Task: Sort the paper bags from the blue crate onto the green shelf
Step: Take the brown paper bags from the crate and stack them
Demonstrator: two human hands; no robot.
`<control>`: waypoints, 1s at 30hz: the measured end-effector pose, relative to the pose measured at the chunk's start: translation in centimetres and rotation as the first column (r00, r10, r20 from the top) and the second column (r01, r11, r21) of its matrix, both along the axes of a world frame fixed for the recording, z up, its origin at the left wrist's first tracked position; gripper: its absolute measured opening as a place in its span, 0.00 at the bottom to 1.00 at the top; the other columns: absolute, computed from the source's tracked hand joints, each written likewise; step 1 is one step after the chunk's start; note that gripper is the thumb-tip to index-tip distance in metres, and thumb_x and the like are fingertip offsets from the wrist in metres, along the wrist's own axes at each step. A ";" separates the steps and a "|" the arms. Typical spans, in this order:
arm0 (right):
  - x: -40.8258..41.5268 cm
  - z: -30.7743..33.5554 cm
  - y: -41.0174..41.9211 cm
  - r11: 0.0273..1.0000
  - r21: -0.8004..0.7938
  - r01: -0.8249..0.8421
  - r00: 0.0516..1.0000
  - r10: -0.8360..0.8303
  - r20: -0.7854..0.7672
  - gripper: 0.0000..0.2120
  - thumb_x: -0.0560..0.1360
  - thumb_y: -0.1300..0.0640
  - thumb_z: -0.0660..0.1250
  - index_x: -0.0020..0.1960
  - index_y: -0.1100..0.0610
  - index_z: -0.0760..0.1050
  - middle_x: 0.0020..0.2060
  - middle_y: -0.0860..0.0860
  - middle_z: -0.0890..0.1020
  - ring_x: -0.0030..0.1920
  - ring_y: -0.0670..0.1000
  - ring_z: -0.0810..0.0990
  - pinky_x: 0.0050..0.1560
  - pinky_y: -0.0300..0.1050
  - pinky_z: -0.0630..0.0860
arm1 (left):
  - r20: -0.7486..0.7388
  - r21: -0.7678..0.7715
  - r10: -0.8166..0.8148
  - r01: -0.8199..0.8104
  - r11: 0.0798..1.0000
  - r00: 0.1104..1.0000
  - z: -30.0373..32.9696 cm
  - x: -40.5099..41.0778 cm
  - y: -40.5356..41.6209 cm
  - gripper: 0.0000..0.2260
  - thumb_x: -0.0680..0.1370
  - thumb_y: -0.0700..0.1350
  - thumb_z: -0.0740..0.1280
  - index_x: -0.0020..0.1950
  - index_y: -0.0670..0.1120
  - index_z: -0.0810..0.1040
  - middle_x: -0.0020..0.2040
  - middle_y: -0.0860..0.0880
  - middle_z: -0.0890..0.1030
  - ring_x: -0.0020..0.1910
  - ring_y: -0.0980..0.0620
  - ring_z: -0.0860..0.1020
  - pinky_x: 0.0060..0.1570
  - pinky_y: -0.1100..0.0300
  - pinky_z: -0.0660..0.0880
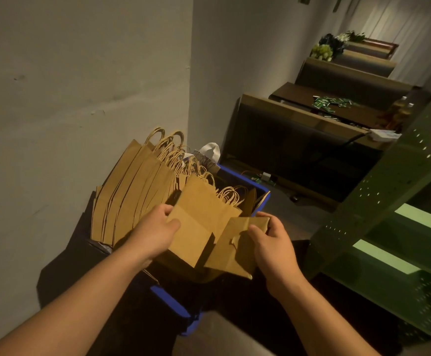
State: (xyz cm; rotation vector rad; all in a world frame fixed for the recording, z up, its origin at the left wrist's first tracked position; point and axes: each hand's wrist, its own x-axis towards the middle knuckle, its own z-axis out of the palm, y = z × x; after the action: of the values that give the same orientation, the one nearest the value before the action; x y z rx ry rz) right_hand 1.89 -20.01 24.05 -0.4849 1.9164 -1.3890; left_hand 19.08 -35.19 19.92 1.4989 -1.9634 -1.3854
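A blue crate (169,303) stands on the floor by the wall, filled with brown paper bags. Several tall bags (129,186) with twisted handles lean against the wall at its left. My left hand (155,233) grips the left edge of a flat brown paper bag (199,222) lifted over the crate. My right hand (273,242) holds a second, smaller folded brown bag (232,250) just to its right. The green shelf (399,227) stands at the right, its perforated metal frame and pale green boards in view.
A white bag (210,151) sticks up at the crate's far end. Beyond it stands a dark booth seat (294,140), then a table (337,109) strewn with small green packets. A grey wall runs along the left.
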 end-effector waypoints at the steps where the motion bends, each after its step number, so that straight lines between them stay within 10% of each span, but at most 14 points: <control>1: -0.2 0.5 0.1 0.999 -0.033 -0.004 1.000 0.005 0.018 0.18 0.83 0.56 0.63 0.71 0.46 0.69 0.56 0.44 0.78 0.54 0.47 0.79 0.56 0.53 0.79 | -0.051 -0.002 0.018 -0.019 1.000 0.999 0.4 0.5 -0.1 0.11 0.83 0.46 0.65 0.65 0.55 0.71 0.55 0.53 0.82 0.51 0.50 0.83 0.42 0.53 0.84; 9: -0.9 2.9 0.4 0.981 -0.193 0.006 0.998 -0.017 -0.058 0.16 0.83 0.57 0.63 0.68 0.44 0.71 0.56 0.45 0.82 0.57 0.49 0.82 0.62 0.59 0.79 | -0.297 0.194 0.221 -0.168 0.967 0.929 2.7 4.0 0.6 0.11 0.82 0.39 0.64 0.64 0.50 0.74 0.57 0.45 0.82 0.55 0.43 0.81 0.48 0.44 0.80; 13: -1.2 3.3 0.4 0.959 -0.280 0.048 0.995 -0.069 -0.066 0.17 0.83 0.58 0.62 0.68 0.43 0.71 0.55 0.44 0.81 0.57 0.48 0.81 0.63 0.55 0.78 | -0.386 0.417 0.405 -0.235 0.878 0.829 2.3 4.8 1.5 0.29 0.80 0.40 0.68 0.80 0.53 0.65 0.60 0.43 0.82 0.58 0.39 0.80 0.56 0.37 0.79; 18: -1.4 4.4 0.7 0.889 -0.453 0.063 0.977 0.038 0.210 0.17 0.83 0.62 0.60 0.67 0.46 0.75 0.56 0.50 0.84 0.56 0.53 0.85 0.53 0.49 0.83 | -0.331 0.418 0.377 -0.223 0.880 0.865 2.6 4.6 2.6 0.09 0.80 0.48 0.71 0.56 0.59 0.75 0.55 0.41 0.83 0.55 0.36 0.82 0.57 0.35 0.79; 22: -2.0 4.9 1.1 0.871 -0.476 0.120 0.939 0.056 0.340 0.14 0.84 0.54 0.59 0.66 0.45 0.77 0.60 0.55 0.82 0.57 0.60 0.84 0.56 0.65 0.82 | -0.356 0.504 0.421 -0.208 0.838 0.834 2.3 4.6 2.9 0.16 0.79 0.37 0.68 0.65 0.47 0.76 0.56 0.36 0.82 0.53 0.35 0.81 0.49 0.41 0.79; 30: -2.9 4.9 1.9 0.803 -0.484 0.349 0.770 0.048 0.636 0.11 0.83 0.49 0.62 0.62 0.49 0.77 0.54 0.54 0.84 0.50 0.55 0.87 0.42 0.53 0.85 | -0.349 0.548 0.474 -0.234 0.803 0.809 1.8 4.1 3.8 0.13 0.80 0.33 0.63 0.62 0.44 0.76 0.56 0.37 0.81 0.56 0.36 0.79 0.57 0.40 0.75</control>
State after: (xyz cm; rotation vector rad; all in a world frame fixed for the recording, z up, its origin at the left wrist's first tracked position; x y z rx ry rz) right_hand -1.05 -18.09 28.93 -0.0873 0.9796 -1.9589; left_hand 23.17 -31.35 21.72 1.4371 -0.9993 -1.9129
